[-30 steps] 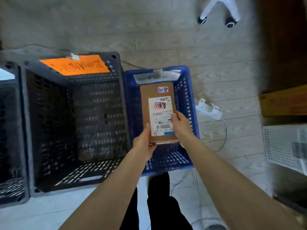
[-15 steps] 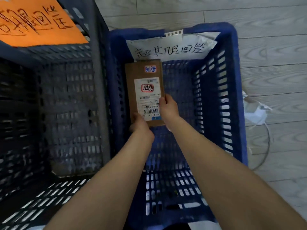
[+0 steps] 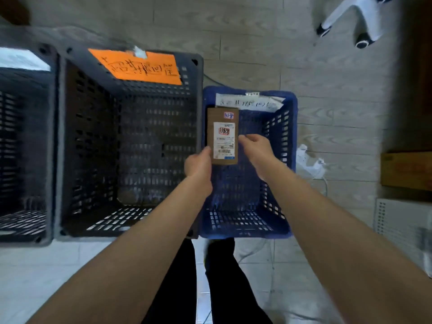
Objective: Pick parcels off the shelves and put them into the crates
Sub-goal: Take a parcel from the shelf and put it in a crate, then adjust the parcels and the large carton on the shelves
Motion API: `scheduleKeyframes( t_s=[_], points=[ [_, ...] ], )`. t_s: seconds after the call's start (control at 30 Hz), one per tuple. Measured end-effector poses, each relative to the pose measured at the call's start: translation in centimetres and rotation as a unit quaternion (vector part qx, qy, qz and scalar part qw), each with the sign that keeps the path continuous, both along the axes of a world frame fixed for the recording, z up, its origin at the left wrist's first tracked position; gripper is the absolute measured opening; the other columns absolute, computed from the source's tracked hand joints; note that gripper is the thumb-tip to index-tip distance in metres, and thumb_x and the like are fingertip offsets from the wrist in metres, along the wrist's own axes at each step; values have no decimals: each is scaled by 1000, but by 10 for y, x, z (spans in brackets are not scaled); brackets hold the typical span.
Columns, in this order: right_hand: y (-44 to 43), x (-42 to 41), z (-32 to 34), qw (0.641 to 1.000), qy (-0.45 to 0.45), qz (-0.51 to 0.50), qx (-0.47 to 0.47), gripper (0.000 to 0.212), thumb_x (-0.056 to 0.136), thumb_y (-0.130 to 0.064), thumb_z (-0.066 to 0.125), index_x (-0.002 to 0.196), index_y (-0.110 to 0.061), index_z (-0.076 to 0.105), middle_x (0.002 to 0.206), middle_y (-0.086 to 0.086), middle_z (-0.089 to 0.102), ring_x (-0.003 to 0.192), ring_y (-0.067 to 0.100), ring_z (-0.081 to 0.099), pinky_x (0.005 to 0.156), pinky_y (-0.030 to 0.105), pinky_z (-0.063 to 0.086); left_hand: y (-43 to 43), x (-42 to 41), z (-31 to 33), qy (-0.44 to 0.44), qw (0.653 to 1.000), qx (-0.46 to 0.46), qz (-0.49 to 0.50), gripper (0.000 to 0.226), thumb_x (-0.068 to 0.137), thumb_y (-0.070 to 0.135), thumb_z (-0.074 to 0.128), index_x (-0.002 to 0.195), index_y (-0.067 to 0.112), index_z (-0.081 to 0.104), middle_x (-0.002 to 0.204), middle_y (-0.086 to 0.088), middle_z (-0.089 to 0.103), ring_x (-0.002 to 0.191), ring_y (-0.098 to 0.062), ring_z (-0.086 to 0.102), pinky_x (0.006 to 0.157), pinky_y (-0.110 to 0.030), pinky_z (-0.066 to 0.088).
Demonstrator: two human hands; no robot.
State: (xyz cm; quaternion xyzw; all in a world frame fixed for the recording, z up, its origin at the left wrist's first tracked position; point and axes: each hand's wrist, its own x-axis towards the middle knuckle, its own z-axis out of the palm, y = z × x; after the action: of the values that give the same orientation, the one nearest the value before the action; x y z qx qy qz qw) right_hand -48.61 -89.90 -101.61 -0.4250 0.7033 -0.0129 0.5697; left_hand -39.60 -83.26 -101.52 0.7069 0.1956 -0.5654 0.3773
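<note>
Three slatted crates in a row on the floor: one blue crate [image 3: 293, 136] and two dark ones, the middle crate [image 3: 149, 127] and the left crate [image 3: 21, 136], which is only partly in view. One brown parcel [image 3: 223, 136] carries two labels. Three paper sheets mark the crates' far rims: one orange sheet [image 3: 140, 66] and two white, the blue crate's sheet [image 3: 247, 104] and the left crate's sheet [image 3: 21, 60]. Two hands are in view, the left hand [image 3: 198, 163] and the right hand [image 3: 257, 148]. There is also one white power strip [image 3: 308, 160], one chair base [image 3: 357, 15] and one white perforated bin [image 3: 402, 225].
</note>
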Motion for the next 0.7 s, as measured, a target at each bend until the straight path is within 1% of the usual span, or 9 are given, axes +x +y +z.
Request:
scheduleKeyframes(
  t_s=[0.07, 0.2, 0.3, 0.37, 0.43, 0.5, 0.57, 0.63, 0.7],
  points=[
    [3, 19, 57, 1000, -18, 10, -12, 40, 95, -29, 49, 129, -8, 51, 130, 6, 56, 100, 13, 50, 81, 27, 38, 12, 28, 46, -18, 999, -26, -21, 22, 94, 26, 50, 101, 7, 59, 119, -9, 60, 77, -11, 50, 73, -24, 40],
    [20, 79, 175, 993, -67, 74, -56, 42, 94, -32, 51, 125, -4, 53, 113, 6, 60, 103, 19, 55, 81, 26, 36, 47, 100, 155, -76, 993, -90, -18, 45, 91, 41, 50, 125, 12, 54, 125, -3, 53, 117, -20, 50, 88, -31, 34],
    [47, 135, 261, 978, -115, 128, -120, 40, 91, -26, 55, 109, 10, 58, 100, 24, 63, 89, 28, 60, 65, 22, 29, 85, 151, 236, -128, 983, -133, 22, 24, 92, 38, 50, 83, 17, 57, 83, 0, 53, 76, -14, 50, 66, -26, 32],
    [72, 170, 313, 963, -146, 178, -143, 31, 90, -22, 56, 95, 8, 61, 76, 18, 51, 69, 20, 44, 57, 28, 22, 118, 177, 290, -168, 972, -148, 74, 28, 92, 37, 51, 68, 22, 47, 68, 4, 41, 62, -9, 38, 58, -27, 28],
    [100, 199, 361, 944, -173, 230, -161, 30, 89, -24, 57, 93, 5, 62, 71, 9, 40, 64, 14, 36, 58, 28, 23, 157, 196, 338, -208, 959, -162, 105, 26, 93, 37, 49, 71, 22, 47, 69, 7, 42, 63, -6, 40, 68, -29, 33],
    [133, 224, 407, 917, -210, 283, -186, 23, 88, -24, 58, 89, -2, 64, 67, 3, 40, 57, 7, 35, 56, 28, 24, 199, 210, 384, -246, 942, -170, 150, 31, 93, 38, 48, 67, 22, 44, 69, 8, 41, 62, -6, 38, 63, -29, 32],
    [170, 245, 450, 887, -244, 330, -210, 22, 89, -26, 58, 96, -6, 66, 75, 3, 51, 70, 11, 45, 61, 27, 32, 244, 221, 428, -282, 922, -176, 198, 31, 90, 39, 53, 66, 23, 43, 69, 7, 41, 64, -9, 41, 59, -27, 30],
    [209, 263, 489, 857, -281, 372, -220, 29, 89, -30, 58, 104, -6, 64, 91, 4, 58, 84, 15, 52, 70, 25, 36, 292, 231, 467, -316, 896, -186, 250, 22, 84, 40, 60, 78, 20, 54, 79, 5, 52, 82, -14, 50, 78, -30, 41],
    [254, 279, 525, 827, -323, 411, -206, 39, 89, -33, 57, 117, -6, 59, 106, 4, 60, 90, 12, 54, 74, 23, 37, 343, 239, 501, -349, 869, -186, 296, 35, 86, 41, 60, 107, 14, 59, 99, 3, 59, 101, -15, 53, 97, -32, 40]
  ],
)
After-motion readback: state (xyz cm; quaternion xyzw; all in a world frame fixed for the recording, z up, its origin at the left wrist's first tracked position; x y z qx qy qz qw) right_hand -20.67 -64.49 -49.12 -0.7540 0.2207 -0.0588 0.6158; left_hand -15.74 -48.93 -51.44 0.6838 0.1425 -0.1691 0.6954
